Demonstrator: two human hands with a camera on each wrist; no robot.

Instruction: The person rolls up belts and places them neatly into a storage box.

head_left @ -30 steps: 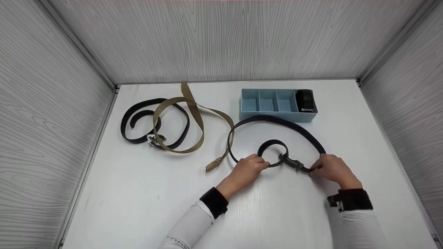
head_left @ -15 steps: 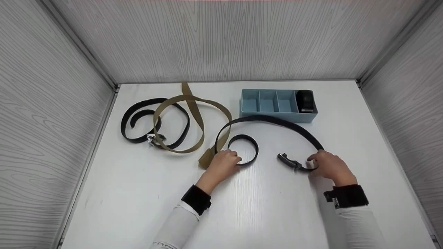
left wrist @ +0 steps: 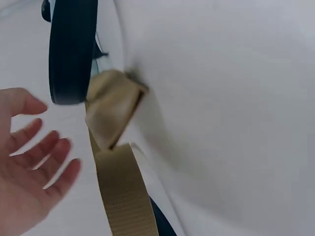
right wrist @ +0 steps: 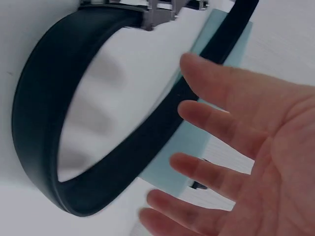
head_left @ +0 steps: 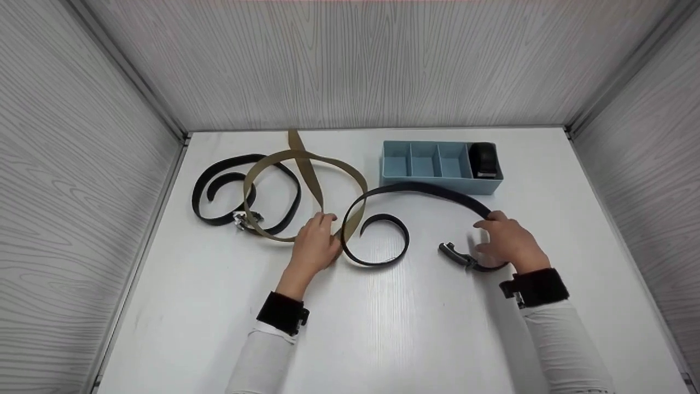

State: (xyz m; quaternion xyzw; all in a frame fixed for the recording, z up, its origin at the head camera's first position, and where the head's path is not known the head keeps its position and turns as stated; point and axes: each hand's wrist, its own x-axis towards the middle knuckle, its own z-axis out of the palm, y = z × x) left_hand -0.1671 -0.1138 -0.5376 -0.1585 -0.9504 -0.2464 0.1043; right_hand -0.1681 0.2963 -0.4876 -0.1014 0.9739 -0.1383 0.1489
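Observation:
A black belt (head_left: pixel 415 187) stands on edge in a wide curve, its tail coiled in front and its dark buckle (head_left: pixel 456 255) at the right. Over its right bend hovers my right hand (head_left: pixel 511 241); in the right wrist view the fingers (right wrist: pixel 211 167) are spread and hold nothing. My left hand (head_left: pixel 314 246) is over the near part of a tan webbing belt (head_left: pixel 339 164). The left wrist view has that hand's fingers (left wrist: pixel 44 147) loosely bent, apart from the tan belt's end (left wrist: pixel 113 108). In the head view the left hand hides part of this end.
Another black belt (head_left: pixel 219 160) with a silver buckle (head_left: pixel 246 220) lies coiled at the left, overlapped by the tan belt's loop. Behind the right belt stands a blue divided box (head_left: pixel 437 186), with a rolled black belt (head_left: pixel 483 158) in its right compartment.
My left hand carried the black belt's tail left, let it go and moved on to the tan belt. My right hand released the belt near its buckle and shifted up and slightly left.

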